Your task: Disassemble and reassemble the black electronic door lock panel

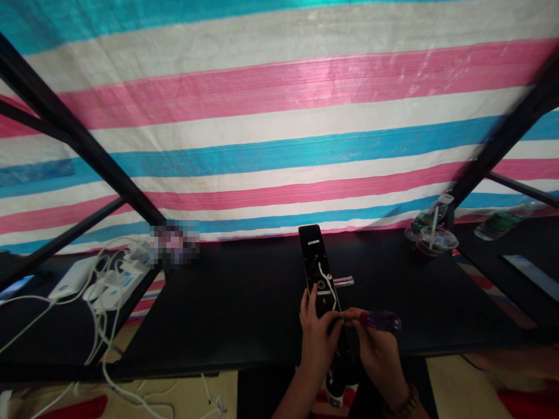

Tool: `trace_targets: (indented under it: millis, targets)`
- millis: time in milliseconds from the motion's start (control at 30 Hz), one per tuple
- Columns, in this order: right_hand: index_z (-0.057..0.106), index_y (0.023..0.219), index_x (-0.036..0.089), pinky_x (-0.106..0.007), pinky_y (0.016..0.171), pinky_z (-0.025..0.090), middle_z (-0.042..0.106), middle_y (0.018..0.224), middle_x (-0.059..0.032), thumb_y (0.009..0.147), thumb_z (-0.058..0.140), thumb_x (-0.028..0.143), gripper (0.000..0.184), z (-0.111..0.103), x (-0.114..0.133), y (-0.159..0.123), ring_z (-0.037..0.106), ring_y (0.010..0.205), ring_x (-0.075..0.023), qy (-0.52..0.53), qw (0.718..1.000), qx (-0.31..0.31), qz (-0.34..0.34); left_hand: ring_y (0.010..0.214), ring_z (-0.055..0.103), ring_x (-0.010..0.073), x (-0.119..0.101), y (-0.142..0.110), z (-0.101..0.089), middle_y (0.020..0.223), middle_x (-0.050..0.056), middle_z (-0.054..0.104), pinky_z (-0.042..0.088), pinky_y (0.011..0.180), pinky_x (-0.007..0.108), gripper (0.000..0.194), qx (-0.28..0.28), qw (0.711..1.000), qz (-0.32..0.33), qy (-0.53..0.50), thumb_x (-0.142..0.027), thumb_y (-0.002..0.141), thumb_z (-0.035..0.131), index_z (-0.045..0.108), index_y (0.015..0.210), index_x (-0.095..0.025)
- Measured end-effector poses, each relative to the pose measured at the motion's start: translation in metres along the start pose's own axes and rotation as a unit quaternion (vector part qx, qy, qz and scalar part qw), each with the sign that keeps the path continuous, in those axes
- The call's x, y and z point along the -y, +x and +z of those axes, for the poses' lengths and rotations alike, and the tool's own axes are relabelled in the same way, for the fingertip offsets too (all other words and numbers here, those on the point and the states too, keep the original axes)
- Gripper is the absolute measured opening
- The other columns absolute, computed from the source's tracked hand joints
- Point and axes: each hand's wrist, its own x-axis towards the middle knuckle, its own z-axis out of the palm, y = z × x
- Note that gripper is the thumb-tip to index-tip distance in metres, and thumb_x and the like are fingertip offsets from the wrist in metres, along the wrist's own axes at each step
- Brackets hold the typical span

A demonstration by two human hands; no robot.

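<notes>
Seen from the person's head, two bare hands work at the near edge of a black tabletop (244,308). A long, narrow black electronic door lock panel (315,265) lies lengthwise on the tabletop, pointing away from the person, with its lower part hidden behind the hands. A white wire (326,279) runs down its face, and a silver lever handle (343,281) sticks out from its right side.

The left hand (317,343) is closed around the lower part of the panel, its fingers (311,305) wrapped over the panel's edge. The right hand (378,355) is just beside it, its fingers (351,315) closed in a pinch on a translucent purple handle (379,320), which points sideways to the right. A small red tip shows at the handle's end near the fingertips.

Toward the far right of the tabletop stand a clear plastic cup with a straw (432,241) and a plastic bottle (437,215). On a separate dark surface to the left lie a white power strip (116,285) and a white power bank (72,278), tangled in white cables (102,326). A pixelated patch (174,241) hides something at the tabletop's far left corner. Behind everything hangs a pink, blue and white striped tarpaulin (279,116).
</notes>
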Motion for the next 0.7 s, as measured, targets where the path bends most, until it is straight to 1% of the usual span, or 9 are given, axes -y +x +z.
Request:
trace_targets:
  millis: [233, 400, 567, 700]
  targets:
    - [0.068, 0.101, 0.023, -0.029, 0.081, 0.060, 0.075, 0.097, -0.0078, 0.097, 0.048, 0.022, 0.020, -0.0021, 0.0050, -0.0018, 0.074, 0.090, -0.0196, 0.044, 0.999, -0.017, 0.003, 0.148, 0.021, 0.0343, 0.0013, 0.0009, 0.0026, 0.164, 0.000, 0.019, 0.037, 0.111, 0.061, 0.015, -0.008, 1.000, 0.007, 0.000, -0.018, 0.087, 0.064, 0.075, 0.091, -0.027]
    - [0.068, 0.100, 0.025, -0.027, 0.081, 0.059, 0.075, 0.095, -0.0045, 0.096, 0.050, 0.020, 0.019, -0.0055, 0.0060, 0.0015, 0.073, 0.089, -0.0182, 0.044, 0.999, -0.020, -0.003, 0.148, 0.021, 0.0340, 0.0010, 0.0001, 0.0026, 0.164, -0.001, 0.019, 0.038, 0.110, 0.060, 0.014, -0.015, 1.000, 0.010, 0.008, -0.017, 0.086, 0.065, 0.075, 0.089, -0.027]
    - [0.068, 0.099, 0.024, -0.028, 0.082, 0.058, 0.075, 0.096, -0.0058, 0.097, 0.049, 0.022, 0.019, -0.0052, 0.0041, 0.0006, 0.072, 0.091, -0.0192, 0.048, 0.999, -0.017, 0.008, 0.148, 0.021, 0.0339, 0.0013, 0.0003, 0.0027, 0.164, 0.000, 0.019, 0.037, 0.111, 0.059, 0.013, -0.010, 1.000, 0.009, 0.008, -0.017, 0.086, 0.065, 0.074, 0.089, -0.026]
    - [0.068, 0.099, 0.024, -0.026, 0.083, 0.057, 0.074, 0.098, -0.0056, 0.098, 0.049, 0.022, 0.019, -0.0071, 0.0031, -0.0015, 0.072, 0.093, -0.0182, 0.053, 0.998, -0.009, 0.021, 0.147, 0.023, 0.0357, -0.0022, 0.0024, -0.0005, 0.163, 0.002, 0.019, 0.038, 0.109, 0.061, 0.011, -0.007, 1.000, 0.011, 0.020, -0.017, 0.084, 0.066, 0.073, 0.087, -0.025]
